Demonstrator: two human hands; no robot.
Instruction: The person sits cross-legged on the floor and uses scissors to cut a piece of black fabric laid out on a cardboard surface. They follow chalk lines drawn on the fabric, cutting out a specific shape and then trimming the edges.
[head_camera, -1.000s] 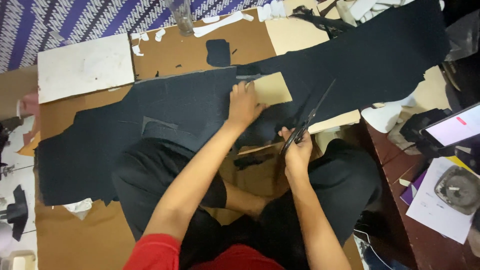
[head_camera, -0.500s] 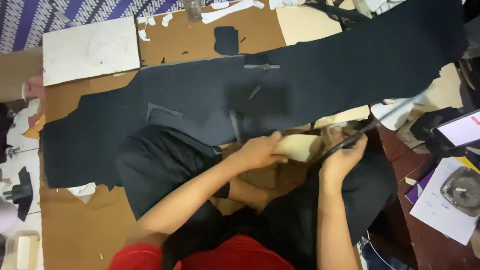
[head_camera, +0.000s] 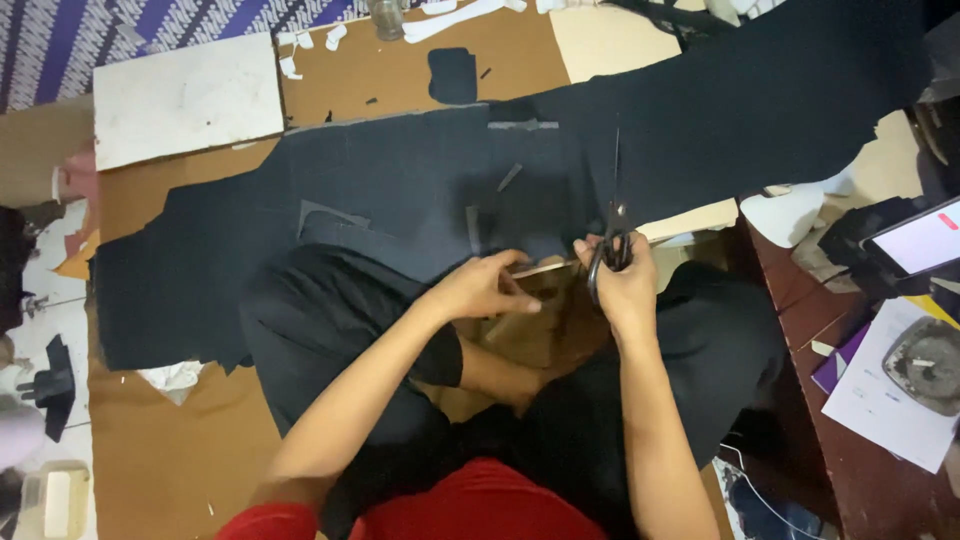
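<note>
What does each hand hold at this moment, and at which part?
The right hand holds black scissors by their handle loops, blades pointing away over the dark fabric. The left hand grips the near edge of a thin tan pattern piece.

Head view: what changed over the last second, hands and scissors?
The left hand left the tan pattern piece out on the dark fabric and pulled in toward the body, now gripping the piece's near edge. The right hand kept hold of the scissors, whose blades swung from slanting right to pointing straight away. Fabric, white board and phone unchanged.
</note>
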